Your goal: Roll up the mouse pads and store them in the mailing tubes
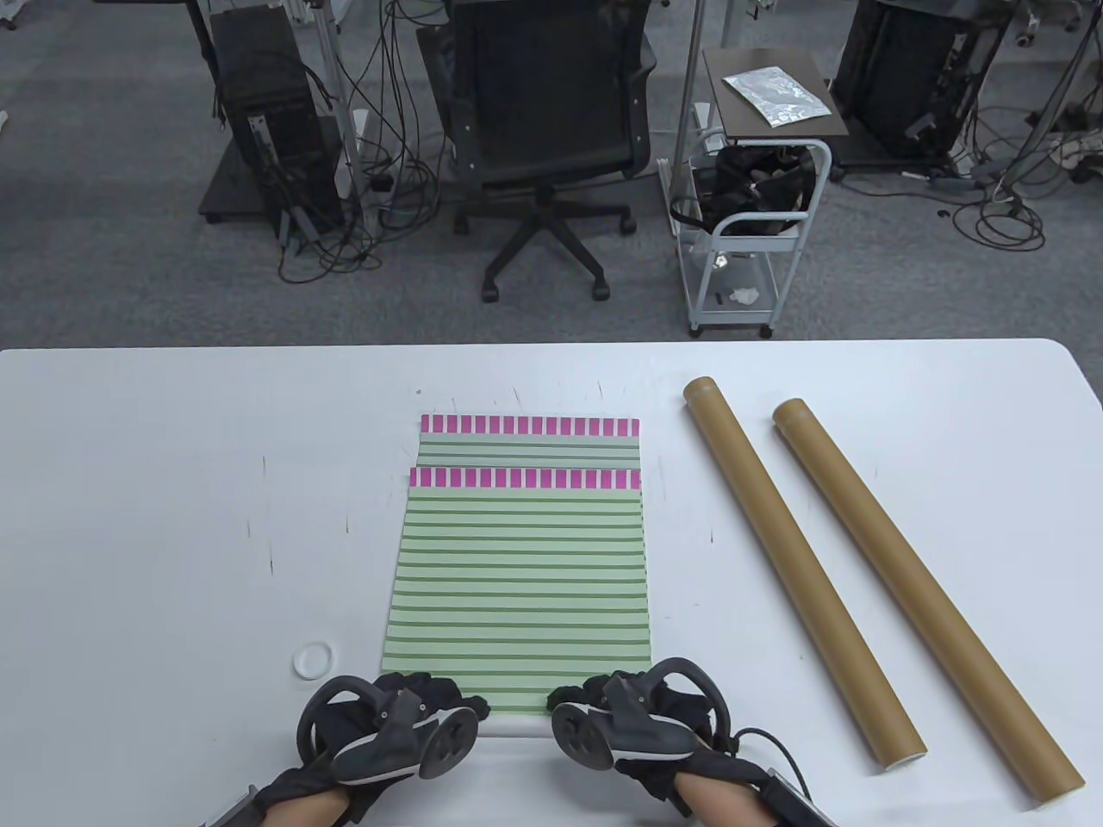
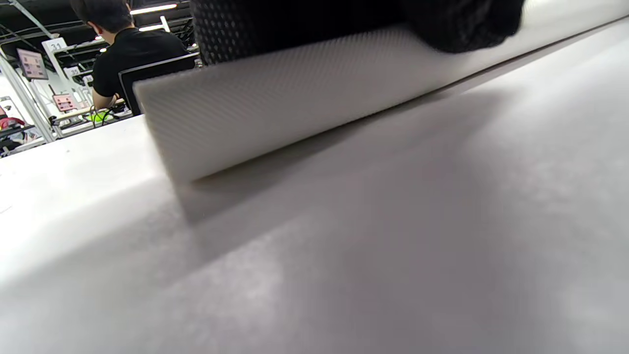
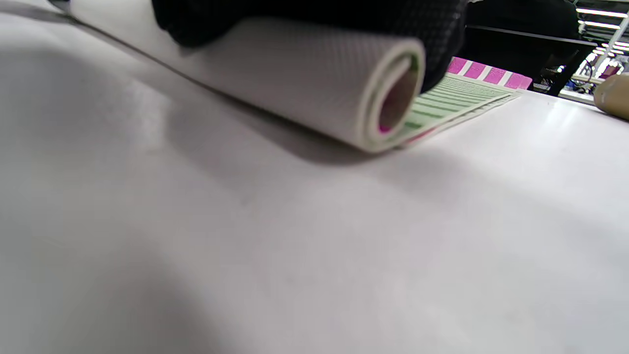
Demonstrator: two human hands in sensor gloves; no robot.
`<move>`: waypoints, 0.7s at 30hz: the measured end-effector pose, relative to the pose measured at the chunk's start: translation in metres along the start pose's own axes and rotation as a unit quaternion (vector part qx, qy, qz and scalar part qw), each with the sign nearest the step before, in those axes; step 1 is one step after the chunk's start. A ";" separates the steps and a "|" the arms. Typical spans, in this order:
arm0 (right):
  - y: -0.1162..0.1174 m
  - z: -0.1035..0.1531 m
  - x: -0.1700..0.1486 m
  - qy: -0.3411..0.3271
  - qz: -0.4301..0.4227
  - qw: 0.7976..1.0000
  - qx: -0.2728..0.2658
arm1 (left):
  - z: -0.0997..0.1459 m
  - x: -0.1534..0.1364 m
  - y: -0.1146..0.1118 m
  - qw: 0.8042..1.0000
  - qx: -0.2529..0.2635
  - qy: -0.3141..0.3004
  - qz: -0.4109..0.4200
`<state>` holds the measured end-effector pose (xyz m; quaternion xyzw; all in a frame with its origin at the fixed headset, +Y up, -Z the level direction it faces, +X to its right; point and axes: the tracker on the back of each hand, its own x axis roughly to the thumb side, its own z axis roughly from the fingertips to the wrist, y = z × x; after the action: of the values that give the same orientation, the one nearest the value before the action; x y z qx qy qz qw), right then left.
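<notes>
Rolled pad edge [image 2: 275, 108] — under hand [image 2: 462, 24]

At centre frame, the mouse pads [image 1: 520, 568] show pale green with dark green stripes and a pink-and-white checked far band; the underside [image 3: 275, 83] looks off-white, perhaps finely dotted. Right of them, mailing tubes [image 1: 797, 568] are kraft brown. The worktop [image 1: 172, 482] is white, the gloves' fingers [image 1: 431, 689] black.

Bare table [image 1: 172, 517] lay open left of the mouse pads [image 1: 521, 568]; two mailing tubes [image 1: 797, 568] barred the right; small white ring [image 1: 313, 661] near left hand [image 1: 388, 732].
</notes>
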<state>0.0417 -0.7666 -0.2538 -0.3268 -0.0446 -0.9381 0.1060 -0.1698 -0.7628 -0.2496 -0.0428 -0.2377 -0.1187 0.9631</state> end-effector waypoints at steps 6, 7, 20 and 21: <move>-0.001 -0.002 0.000 -0.010 0.004 1.000 0.014 | 0.003 0.009 0.001 0.999 0.001 -0.006 -0.042; -0.002 -0.003 0.000 -0.009 0.000 1.000 0.011 | 0.004 0.011 0.000 0.999 -0.001 -0.007 -0.045; -0.003 -0.004 -0.012 0.003 -0.042 0.999 -0.017 | 0.001 0.017 0.003 0.998 0.008 0.006 -0.060; -0.006 -0.004 -0.010 0.000 -0.035 0.999 -0.014 | 0.001 0.017 0.004 0.998 0.008 0.006 -0.061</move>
<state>0.0454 -0.7602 -0.2629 -0.3264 -0.0428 -0.9418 0.0686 -0.1550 -0.7627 -0.2415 -0.0200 -0.2354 -0.1755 0.9557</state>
